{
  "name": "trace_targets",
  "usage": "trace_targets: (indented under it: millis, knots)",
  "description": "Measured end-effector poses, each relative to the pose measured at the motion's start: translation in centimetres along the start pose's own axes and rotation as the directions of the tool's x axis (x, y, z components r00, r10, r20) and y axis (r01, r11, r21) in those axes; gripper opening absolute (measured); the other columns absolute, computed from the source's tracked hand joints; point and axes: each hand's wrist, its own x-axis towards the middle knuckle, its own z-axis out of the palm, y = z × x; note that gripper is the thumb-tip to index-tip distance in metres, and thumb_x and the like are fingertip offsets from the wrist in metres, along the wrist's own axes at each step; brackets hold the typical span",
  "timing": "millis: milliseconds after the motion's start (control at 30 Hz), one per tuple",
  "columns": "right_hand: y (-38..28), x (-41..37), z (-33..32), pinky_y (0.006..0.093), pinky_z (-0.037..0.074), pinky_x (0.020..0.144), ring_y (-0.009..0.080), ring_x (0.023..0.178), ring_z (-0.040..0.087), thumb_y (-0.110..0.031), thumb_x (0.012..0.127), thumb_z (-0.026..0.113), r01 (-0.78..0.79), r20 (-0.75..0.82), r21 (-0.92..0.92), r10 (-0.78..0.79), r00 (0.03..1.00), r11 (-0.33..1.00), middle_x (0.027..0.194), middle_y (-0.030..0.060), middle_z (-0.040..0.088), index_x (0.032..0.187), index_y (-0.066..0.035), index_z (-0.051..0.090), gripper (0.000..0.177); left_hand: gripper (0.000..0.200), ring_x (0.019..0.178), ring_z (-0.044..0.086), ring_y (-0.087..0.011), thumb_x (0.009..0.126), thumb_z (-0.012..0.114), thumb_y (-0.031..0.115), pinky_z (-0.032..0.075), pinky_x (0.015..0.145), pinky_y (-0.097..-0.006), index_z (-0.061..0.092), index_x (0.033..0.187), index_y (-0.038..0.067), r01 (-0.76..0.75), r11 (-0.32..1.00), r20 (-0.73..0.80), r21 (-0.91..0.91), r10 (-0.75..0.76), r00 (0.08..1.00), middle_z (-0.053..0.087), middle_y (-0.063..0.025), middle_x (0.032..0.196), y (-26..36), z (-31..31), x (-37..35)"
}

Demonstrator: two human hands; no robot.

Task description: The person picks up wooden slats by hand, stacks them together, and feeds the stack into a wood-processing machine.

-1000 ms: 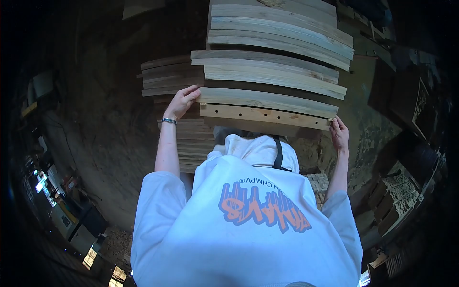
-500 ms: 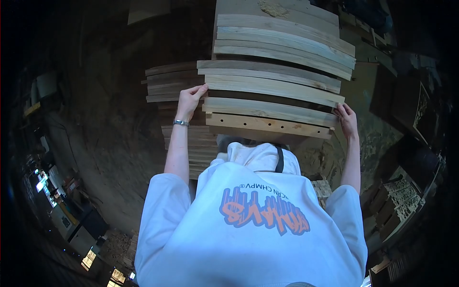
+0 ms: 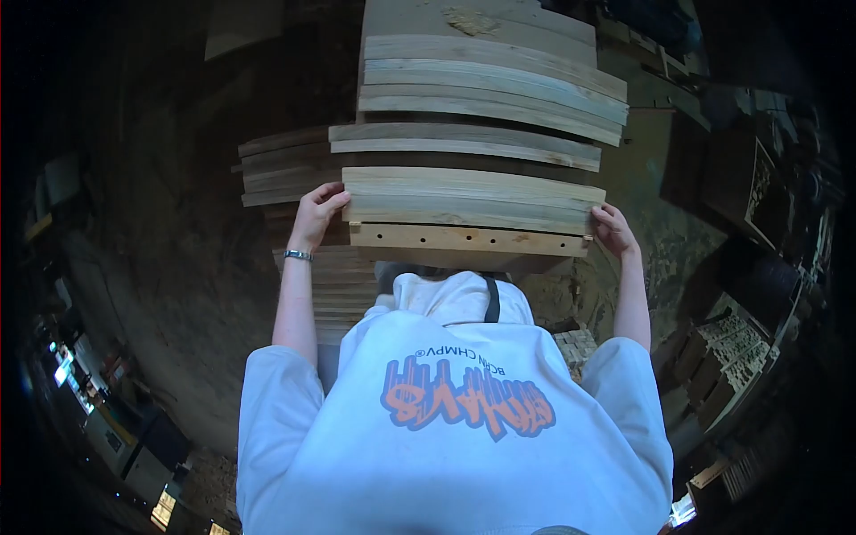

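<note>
A pale wooden board [image 3: 473, 185] lies crosswise in front of me, its near edge against another wooden board [image 3: 464, 210]. My left hand [image 3: 319, 214], with a watch on the wrist, pinches the left end where these two boards meet. At their right end, the bent fingers of my right hand [image 3: 615, 230] grip the board edge. Nearer to my body is a wooden rail with several dark holes [image 3: 446, 238]. Beyond a dark gap lies a separate plank [image 3: 464, 147].
Several more planks [image 3: 490, 85] lie side by side farther out, with a small pile of shavings [image 3: 471, 21] behind them. Stacked darker boards [image 3: 285, 165] stand lower at the left. At right are a box-like wooden structure [image 3: 713, 169] and stacked sticks [image 3: 731, 348].
Both hands have drawn the board toward me, away from the plank behind it and up against the nearest board. The gap now lies on its far side. The view has shifted somewhat.
</note>
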Motion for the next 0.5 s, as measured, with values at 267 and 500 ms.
trace_targets:
  millis: [267, 500]
  knots:
    - [-5.6, 2.5, 3.2, 0.0263, 0.043, 0.09, 0.0102, 0.103, 0.056, -0.046, 0.092, 0.06, 0.014, -0.29, -0.19, -0.07, 0.954, 0.982, 0.112, 0.0024, 0.063, 0.12, 0.0, 0.059, 0.053, 0.036, 0.105, 0.061, -0.0189, 0.093, 0.061, 0.013, 0.051, 0.094, -0.0336, 0.056, 0.121, -0.008, -0.149, 0.964, -0.098, -0.219, 0.13, 0.987, 0.062, -0.0139, 0.116, 3.2, -1.2, 5.7]
    - [-5.4, 4.0, 2.8, 0.0229, 0.044, 0.076, 0.0067, 0.081, 0.055, -0.036, 0.091, 0.066, 0.205, -0.281, -0.283, -0.285, 0.916, 0.937, 0.089, 0.0012, 0.064, 0.096, 0.001, 0.066, 0.037, 0.03, 0.093, 0.064, -0.0152, 0.089, 0.069, 0.018, 0.051, 0.09, -0.0289, 0.066, 0.11, -0.003, -0.145, 0.989, -0.2, 0.024, 0.147, 0.969, 0.069, -0.0082, 0.102, 3.6, 1.9, 5.9]
